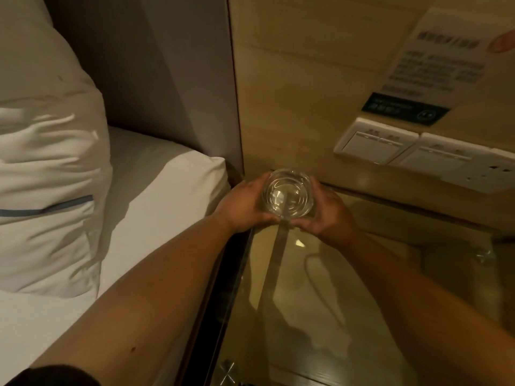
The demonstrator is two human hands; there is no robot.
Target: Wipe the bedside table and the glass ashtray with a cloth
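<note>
A round clear glass ashtray (pixel 287 193) sits at the far left corner of the bedside table (pixel 348 288), which has a glossy glass top. My left hand (pixel 245 204) cups the ashtray's left side. On the other side my right hand (pixel 326 210) clasps it, fingertips nearly meeting at the near rim. Whether the ashtray rests on the glass or hangs just above it I cannot tell. No cloth is in view.
A bed with white sheet (pixel 156 190) and pillow (pixel 47 168) lies to the left of the table. The wooden wall panel (pixel 301 93) behind carries light switches (pixel 376 142), a socket (pixel 485 174) and a printed notice (pixel 443 59).
</note>
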